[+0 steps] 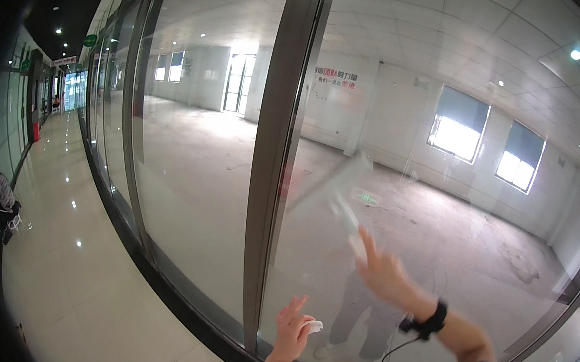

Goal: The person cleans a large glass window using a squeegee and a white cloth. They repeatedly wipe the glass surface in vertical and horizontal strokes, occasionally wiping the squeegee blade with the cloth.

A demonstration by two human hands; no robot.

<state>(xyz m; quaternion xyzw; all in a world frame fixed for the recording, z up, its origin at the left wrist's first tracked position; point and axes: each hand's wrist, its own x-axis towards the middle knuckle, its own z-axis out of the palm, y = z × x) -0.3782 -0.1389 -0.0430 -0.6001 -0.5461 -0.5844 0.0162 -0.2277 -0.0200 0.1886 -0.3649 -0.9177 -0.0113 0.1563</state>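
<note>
My right hand [387, 277] is raised before a large glass pane [435, 250]. It grips the pale handle of what looks like a window squeegee [346, 213]. Motion blurs this tool, and its wide head slants across the glass; whether the blade touches the pane I cannot tell. Lower and to the left, my left hand [287, 334] holds a crumpled white cloth or tissue [314, 327] against the palm, some fingers extended. That hand is near the foot of a dark metal window post [267, 167]. Both wrists wear black bands.
A thin black cable [393, 351] hangs from the right wristband. Left of the glass wall, beyond its black base sill [176, 304], runs a glossy tiled corridor [84, 287]. A person [3, 195] sits on a stool by the opposite wall. Behind the glass is a room with windows.
</note>
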